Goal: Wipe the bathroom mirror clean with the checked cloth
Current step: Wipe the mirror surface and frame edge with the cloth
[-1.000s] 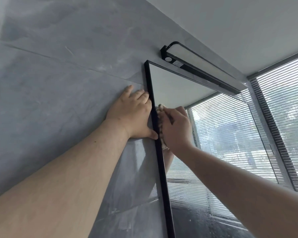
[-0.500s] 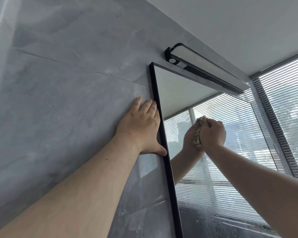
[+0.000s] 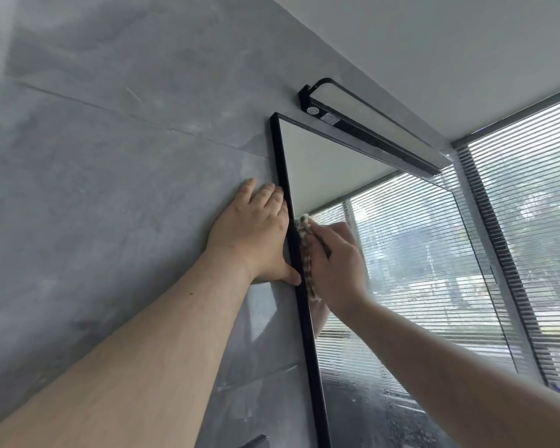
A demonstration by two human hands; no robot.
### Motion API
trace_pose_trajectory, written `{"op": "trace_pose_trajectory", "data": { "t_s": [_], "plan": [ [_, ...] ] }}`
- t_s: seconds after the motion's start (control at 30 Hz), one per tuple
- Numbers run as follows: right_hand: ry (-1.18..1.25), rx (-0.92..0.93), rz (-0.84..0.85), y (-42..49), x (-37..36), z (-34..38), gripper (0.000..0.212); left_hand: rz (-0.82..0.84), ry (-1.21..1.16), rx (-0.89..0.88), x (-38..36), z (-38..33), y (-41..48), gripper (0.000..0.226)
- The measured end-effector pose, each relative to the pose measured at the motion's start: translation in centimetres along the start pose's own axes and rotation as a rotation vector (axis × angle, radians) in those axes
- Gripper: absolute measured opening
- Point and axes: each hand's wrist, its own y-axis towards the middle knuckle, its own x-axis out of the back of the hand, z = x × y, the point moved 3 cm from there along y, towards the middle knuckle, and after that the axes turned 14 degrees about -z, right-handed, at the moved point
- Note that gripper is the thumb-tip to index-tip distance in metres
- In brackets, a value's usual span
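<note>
Right hand [image 3: 333,263] back at mirror [image 3: 324,163] edge, checked cloth [image 3: 306,253] clutched beneath it; left hand [image 3: 253,234] flat on wall [image 3: 110,156]

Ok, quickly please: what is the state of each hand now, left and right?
Left hand: open, flat on the grey wall beside the mirror frame.
Right hand: holds the checked cloth against the mirror.

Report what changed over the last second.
The right hand, gripping the checked cloth, swept from the left edge of the mirror out across its glass, then back against the black frame. The left hand stayed flat on the grey wall, thumb at the frame; the cloth was never let go.
</note>
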Motion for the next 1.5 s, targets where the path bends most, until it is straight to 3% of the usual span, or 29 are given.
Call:
{"op": "trace_pose_trajectory", "data": {
  "t_s": [0.13, 0.3, 0.4, 0.6, 0.73, 0.83, 1.03, 1.3, 1.5],
  "plan": [
    [-0.034, 0.140, 0.043, -3.9, 2.1, -1.1, 0.026, -0.004, -0.007, -0.002, -0.1, -0.3, -0.5, 0.125],
    [-0.065, 0.441, 0.156, -10.1, 5.9, -3.7, 0.023, -0.040, -0.049, 0.020, 0.0, -0.4, -0.6, 0.126],
    [-0.060, 0.477, 0.175, -9.8, 5.7, -4.1, 0.026, -0.054, -0.050, 0.023, 0.0, -0.3, -0.4, 0.127],
    [0.006, 0.413, 0.109, -4.3, 2.7, -1.7, 0.028, -0.037, -0.040, 0.033, 0.4, -0.5, -0.6, 0.123],
    [-0.008, 0.189, 0.072, 0.8, 0.3, -0.1, 0.019, -0.024, -0.070, 0.051, 0.6, -0.9, -1.1, 0.115],
    [-0.056, 0.107, 0.068, 1.1, 0.0, -0.1, 0.025, -0.021, -0.102, 0.049, 0.6, -1.5, -2.1, 0.101],
    [-0.011, 0.261, 0.073, -6.8, 3.3, -1.8, 0.028, 0.063, -0.059, 0.061, 0.0, -3.3, -3.9, 0.126],
    [-0.025, 0.350, 0.101, -8.5, 4.6, -2.7, 0.027, 0.049, -0.030, 0.077, -0.3, -3.5, -4.2, 0.126],
    [-0.141, 0.064, 0.066, -5.5, 4.5, -6.1, 0.022, 0.048, -0.019, 0.067, -0.5, -3.5, -4.2, 0.127]
  ]
}}
